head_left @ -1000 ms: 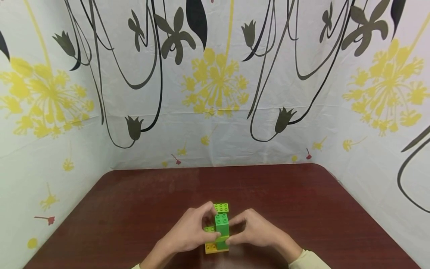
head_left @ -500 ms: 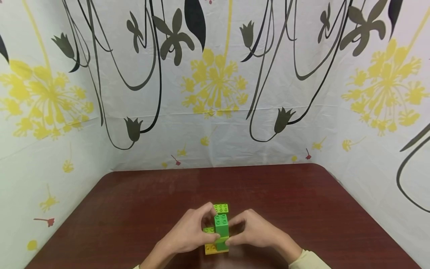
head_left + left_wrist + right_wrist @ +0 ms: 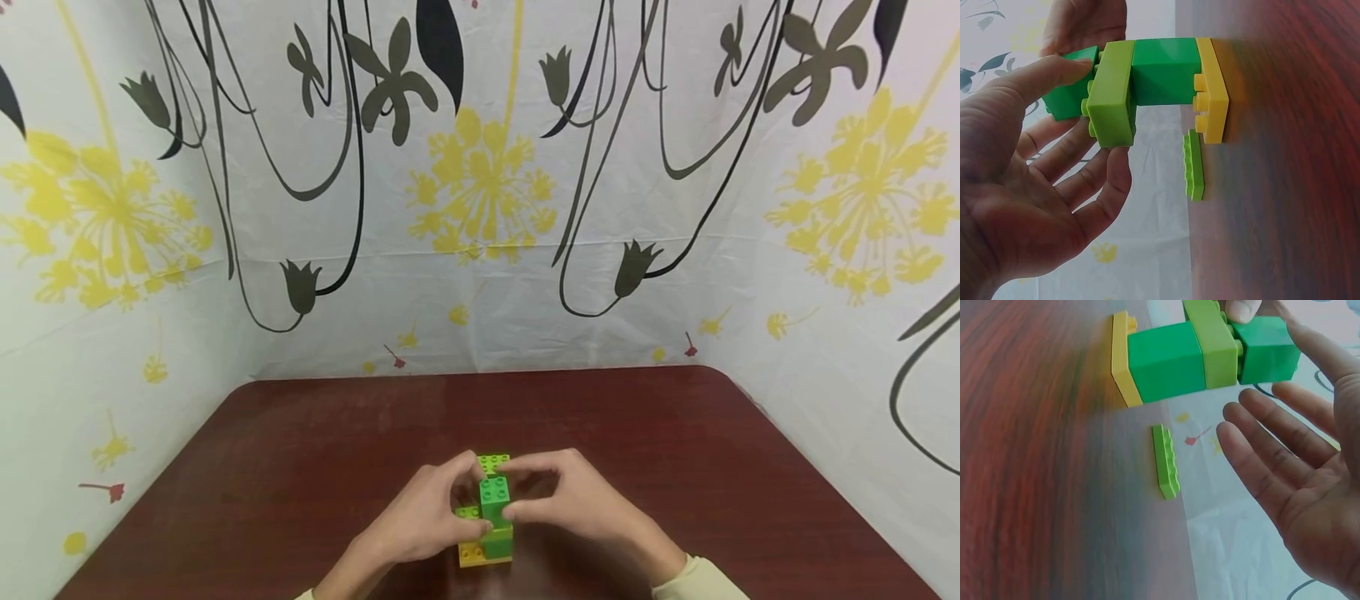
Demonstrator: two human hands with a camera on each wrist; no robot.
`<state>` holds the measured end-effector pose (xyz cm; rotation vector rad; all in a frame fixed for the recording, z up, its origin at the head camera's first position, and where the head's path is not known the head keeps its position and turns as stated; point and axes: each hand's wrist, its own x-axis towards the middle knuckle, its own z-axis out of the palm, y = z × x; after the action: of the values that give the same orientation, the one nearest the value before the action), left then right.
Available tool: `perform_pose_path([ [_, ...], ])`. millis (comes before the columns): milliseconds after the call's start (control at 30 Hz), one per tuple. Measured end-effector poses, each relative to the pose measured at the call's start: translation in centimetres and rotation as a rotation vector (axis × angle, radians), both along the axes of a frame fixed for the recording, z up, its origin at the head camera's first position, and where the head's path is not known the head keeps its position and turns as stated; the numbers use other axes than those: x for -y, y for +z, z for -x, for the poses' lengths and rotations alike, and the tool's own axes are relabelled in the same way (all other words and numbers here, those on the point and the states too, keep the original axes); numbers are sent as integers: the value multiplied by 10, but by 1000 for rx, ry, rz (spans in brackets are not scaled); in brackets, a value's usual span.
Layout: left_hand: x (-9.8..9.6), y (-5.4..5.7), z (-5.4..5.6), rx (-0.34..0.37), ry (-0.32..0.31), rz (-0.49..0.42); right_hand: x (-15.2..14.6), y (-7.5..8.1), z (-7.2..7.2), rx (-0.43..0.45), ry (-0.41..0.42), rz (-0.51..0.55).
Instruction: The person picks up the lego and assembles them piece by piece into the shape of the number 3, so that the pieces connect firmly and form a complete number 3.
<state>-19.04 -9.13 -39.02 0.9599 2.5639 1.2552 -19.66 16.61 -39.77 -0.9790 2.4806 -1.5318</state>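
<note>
A toy brick stack stands on the table: a yellow plate (image 3: pixel 1214 94) at its foot, a green brick (image 3: pixel 1166 70), a lime brick (image 3: pixel 1217 356), then a green top brick (image 3: pixel 495 496). Lime studs show between the lime and top bricks in the right wrist view. My left hand (image 3: pixel 427 512) holds the top brick, thumb on its near side, some fingers behind it, the little fingertip by the lime brick. My right hand (image 3: pixel 581 500) has its thumb on the top brick's right edge and its index finger at the far side. The right hand's other fingers are straight and spread.
A flat lime plate (image 3: pixel 1165 461) with studs lies on the dark red-brown table (image 3: pixel 337 433) just behind the stack. A white cloth (image 3: pixel 480 333) printed with flowers hangs round the table's back and sides.
My right hand has shifted up from the lower part of the stack to the top green brick, its index finger reaching farther over. The left hand keeps its place.
</note>
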Motion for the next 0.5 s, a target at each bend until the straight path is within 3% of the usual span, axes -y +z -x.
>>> perform_pose_path([
  [500,-4,5,-3,25,10,48,4,4,-3,-36,32,5],
])
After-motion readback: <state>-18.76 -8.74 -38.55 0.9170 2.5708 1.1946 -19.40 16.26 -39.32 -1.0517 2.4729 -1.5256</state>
